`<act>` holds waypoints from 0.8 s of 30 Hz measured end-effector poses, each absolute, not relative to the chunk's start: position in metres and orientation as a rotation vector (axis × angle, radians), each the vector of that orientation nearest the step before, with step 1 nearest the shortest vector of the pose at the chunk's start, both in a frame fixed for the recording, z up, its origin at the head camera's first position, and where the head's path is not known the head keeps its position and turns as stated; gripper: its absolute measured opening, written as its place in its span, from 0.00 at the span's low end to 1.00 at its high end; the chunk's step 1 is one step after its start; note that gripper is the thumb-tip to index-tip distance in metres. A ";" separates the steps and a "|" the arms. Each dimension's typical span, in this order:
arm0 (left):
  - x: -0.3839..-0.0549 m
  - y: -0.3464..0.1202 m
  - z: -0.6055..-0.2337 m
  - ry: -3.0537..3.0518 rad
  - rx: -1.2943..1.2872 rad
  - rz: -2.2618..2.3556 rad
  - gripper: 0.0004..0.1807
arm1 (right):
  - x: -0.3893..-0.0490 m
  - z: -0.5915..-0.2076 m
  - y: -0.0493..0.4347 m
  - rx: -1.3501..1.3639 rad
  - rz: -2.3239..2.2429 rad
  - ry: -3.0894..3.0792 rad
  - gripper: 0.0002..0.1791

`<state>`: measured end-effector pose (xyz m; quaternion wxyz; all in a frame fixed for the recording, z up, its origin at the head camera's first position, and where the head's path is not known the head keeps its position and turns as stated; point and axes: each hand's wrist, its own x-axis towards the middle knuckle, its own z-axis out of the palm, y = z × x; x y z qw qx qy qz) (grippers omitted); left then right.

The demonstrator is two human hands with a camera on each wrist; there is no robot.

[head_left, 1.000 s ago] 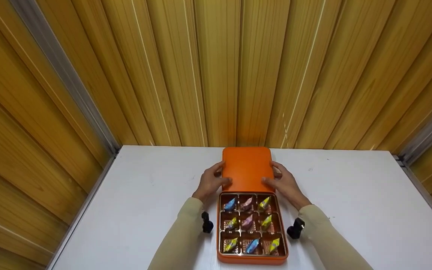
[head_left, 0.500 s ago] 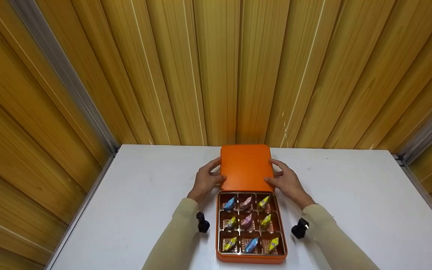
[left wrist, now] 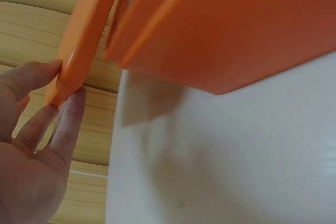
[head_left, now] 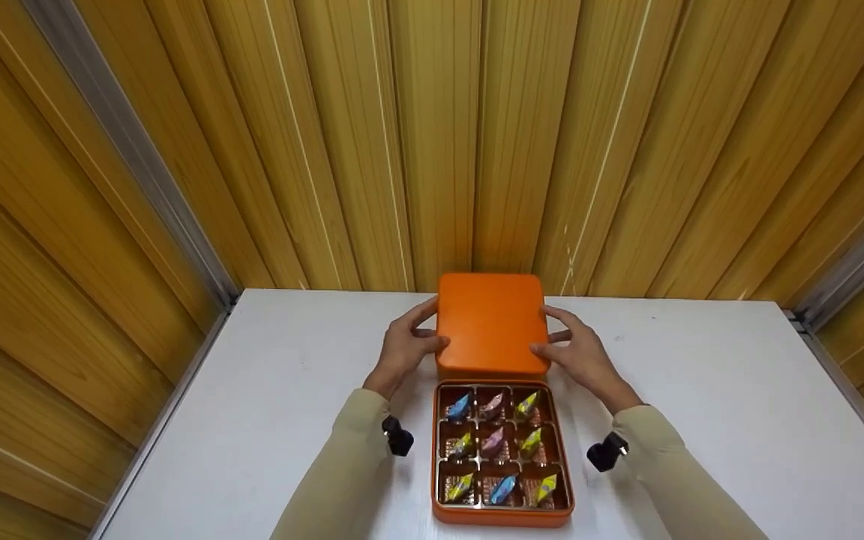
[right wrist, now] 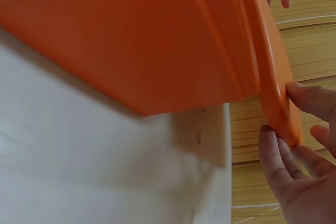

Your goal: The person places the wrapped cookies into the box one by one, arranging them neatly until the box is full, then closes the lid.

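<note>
An orange tin (head_left: 503, 517) stands on the table with its top uncovered, showing a brown divided tray. Its compartments hold several wrapped sweets in yellow, blue and pink, among them a blue sweet (head_left: 504, 489) in the front row. Just beyond the tin, both hands hold its orange lid (head_left: 490, 322), raised off the table. My left hand (head_left: 404, 349) grips the left edge, thumb on top; in the left wrist view its fingers (left wrist: 68, 124) reach under the lid's rim. On the right edge, my right hand (head_left: 580, 356) pinches likewise, its thumb (right wrist: 310, 99) pressed against the lid.
The white table (head_left: 312, 390) extends to both sides of the tin. Behind it rises a wood-patterned panel wall (head_left: 439, 150), close to the lid's far edge. Black wrist cameras sit beside the tin, one on each sleeve.
The lid has risen and shifted away from the tin, widening the gap at its near edge. Both hands moved with it, and the forearms spread slightly outward. The tin stays almost in place.
</note>
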<state>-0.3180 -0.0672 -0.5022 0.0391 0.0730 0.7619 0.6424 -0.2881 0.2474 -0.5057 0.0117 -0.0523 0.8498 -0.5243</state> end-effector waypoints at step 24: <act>-0.285 -0.079 -0.476 2.352 0.429 1.959 0.47 | -0.258 -0.486 0.250 -0.296 -1.708 2.624 0.46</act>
